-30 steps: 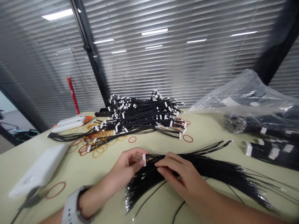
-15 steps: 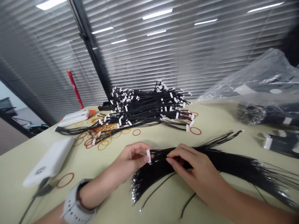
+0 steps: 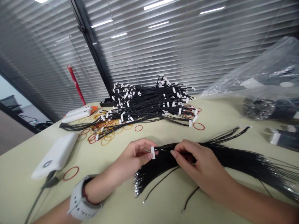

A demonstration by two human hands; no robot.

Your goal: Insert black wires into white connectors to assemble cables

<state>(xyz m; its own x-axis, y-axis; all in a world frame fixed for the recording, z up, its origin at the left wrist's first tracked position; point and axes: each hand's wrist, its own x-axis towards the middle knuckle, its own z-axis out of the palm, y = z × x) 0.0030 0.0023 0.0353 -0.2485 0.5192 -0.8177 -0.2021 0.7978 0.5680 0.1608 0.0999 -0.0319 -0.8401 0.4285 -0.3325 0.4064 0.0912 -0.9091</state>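
Left hand [image 3: 133, 155] is pinching a white connector [image 3: 153, 152] at the near end of the black wire bundle [image 3: 224, 160], right hand [image 3: 196, 158] is closing on that bundle. Behind the bundle, a tagged wire heap [image 3: 149, 105] and rubber bands [image 3: 105, 133] are lying on the table [image 3: 28, 165]; a plastic bag [image 3: 268, 74] is sitting behind-right.
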